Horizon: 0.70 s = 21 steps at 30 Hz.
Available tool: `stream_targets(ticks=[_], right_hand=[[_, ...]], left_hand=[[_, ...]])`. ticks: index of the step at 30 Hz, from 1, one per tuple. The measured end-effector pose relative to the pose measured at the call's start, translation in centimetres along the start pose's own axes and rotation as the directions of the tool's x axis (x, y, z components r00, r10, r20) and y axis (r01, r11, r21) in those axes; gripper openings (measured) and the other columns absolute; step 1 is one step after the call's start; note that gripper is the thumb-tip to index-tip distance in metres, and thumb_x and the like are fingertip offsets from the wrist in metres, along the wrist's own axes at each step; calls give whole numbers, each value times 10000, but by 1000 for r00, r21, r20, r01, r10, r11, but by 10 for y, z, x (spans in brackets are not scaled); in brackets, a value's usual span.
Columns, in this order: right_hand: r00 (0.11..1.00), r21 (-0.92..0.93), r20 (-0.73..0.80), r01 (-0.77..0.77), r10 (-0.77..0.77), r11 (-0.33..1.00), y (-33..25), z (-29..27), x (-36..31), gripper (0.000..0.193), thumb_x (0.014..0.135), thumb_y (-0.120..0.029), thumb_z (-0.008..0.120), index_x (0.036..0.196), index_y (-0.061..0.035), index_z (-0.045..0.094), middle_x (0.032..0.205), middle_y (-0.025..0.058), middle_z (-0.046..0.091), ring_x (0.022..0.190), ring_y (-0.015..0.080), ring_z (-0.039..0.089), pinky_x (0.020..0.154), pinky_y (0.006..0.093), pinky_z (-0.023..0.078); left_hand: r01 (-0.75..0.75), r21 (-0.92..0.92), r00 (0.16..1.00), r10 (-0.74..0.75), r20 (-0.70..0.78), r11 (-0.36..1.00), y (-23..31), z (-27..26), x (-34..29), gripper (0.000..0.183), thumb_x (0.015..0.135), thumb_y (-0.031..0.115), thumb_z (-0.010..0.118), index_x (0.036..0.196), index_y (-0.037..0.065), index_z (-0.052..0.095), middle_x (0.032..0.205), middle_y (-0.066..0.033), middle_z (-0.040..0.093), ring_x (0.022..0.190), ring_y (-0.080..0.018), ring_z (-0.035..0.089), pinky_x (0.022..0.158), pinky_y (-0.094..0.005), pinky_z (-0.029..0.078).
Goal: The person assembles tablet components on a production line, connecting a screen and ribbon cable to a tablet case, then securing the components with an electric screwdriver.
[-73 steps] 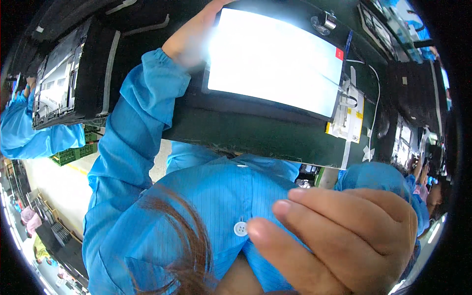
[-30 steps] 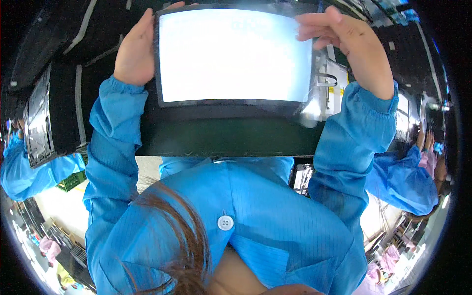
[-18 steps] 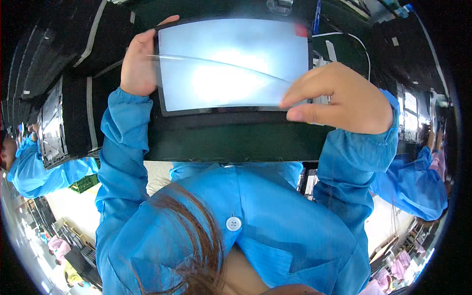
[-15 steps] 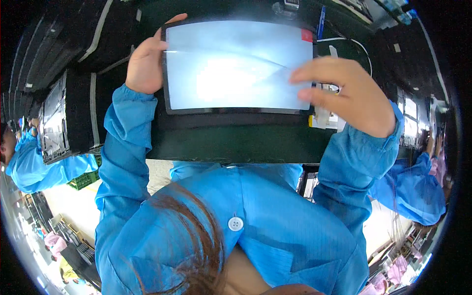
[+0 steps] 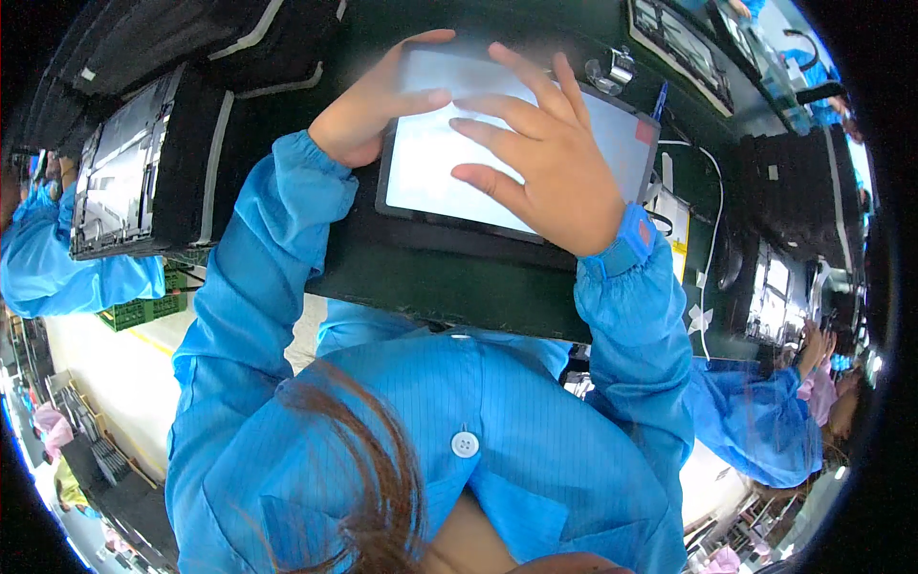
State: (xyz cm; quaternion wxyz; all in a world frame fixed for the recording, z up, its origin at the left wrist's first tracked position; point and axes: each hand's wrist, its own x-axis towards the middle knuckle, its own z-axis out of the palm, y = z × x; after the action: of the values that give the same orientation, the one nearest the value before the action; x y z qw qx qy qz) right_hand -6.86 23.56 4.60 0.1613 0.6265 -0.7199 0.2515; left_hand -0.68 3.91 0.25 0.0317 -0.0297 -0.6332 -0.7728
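Note:
A flat display panel (image 5: 449,172) with a lit white face, a dark border and a red patch at its far right corner is over the dark table. My left hand (image 5: 368,107) holds its far left part, the thumb across the lit face and the other fingers toward the far edge. With fingers spread, my right hand (image 5: 545,158) is over the middle of the face, covering much of it. Whether those fingertips touch the surface I cannot tell. A blue band (image 5: 623,244) circles my right wrist.
Right of the panel are a white cable (image 5: 715,206), a blue pen (image 5: 660,100) and a small clear-and-metal object (image 5: 612,72). Framed panels (image 5: 679,53) lie at the far right. A black foam-lined stack (image 5: 191,163) stands left. Co-workers in blue sit on both sides.
My right hand has moved left from the panel's right edge to over its middle, fingers spreading. The panel now appears tilted and farther right in view, and my left thumb reaches further onto it.

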Motion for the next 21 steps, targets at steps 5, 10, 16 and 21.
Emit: stream_targets(ticks=[5,10,16,21], right_hand=[[993,323,-111,3,34,946,19,-18,-5,226,823,-262,570,680,-99,633,691,0,611,992,248,547,1011,494,236],[717,966,-250,136,651,221,54,-38,-24,516,937,-331,289,464,-123,306,499,41,346,740,257,442,876,427,327],[730,851,-9,364,683,-378,101,-78,-58,410,763,-264,515,437,-157,291,491,18,342,680,184,385,787,343,279],[708,786,6,433,706,-441,103,-81,-62,378,733,-253,547,466,-148,300,504,6,328,657,172,378,727,327,273]], left_hand=[[61,27,985,-56,-162,998,-2,5,1,587,898,549,305,1307,131,354,1166,-118,518,1096,-236,504,919,-362,429],[64,14,982,-61,-179,998,-2,1,-3,625,888,585,216,1313,148,350,1170,-121,516,1122,-245,490,892,-421,455],[162,-38,953,-166,-254,986,10,5,-4,653,885,594,168,1331,148,338,1216,-116,501,1137,-247,482,907,-402,448],[172,32,963,-161,-216,985,9,3,-2,631,897,580,182,1295,144,405,1239,-123,488,1153,-258,470,922,-391,435]])
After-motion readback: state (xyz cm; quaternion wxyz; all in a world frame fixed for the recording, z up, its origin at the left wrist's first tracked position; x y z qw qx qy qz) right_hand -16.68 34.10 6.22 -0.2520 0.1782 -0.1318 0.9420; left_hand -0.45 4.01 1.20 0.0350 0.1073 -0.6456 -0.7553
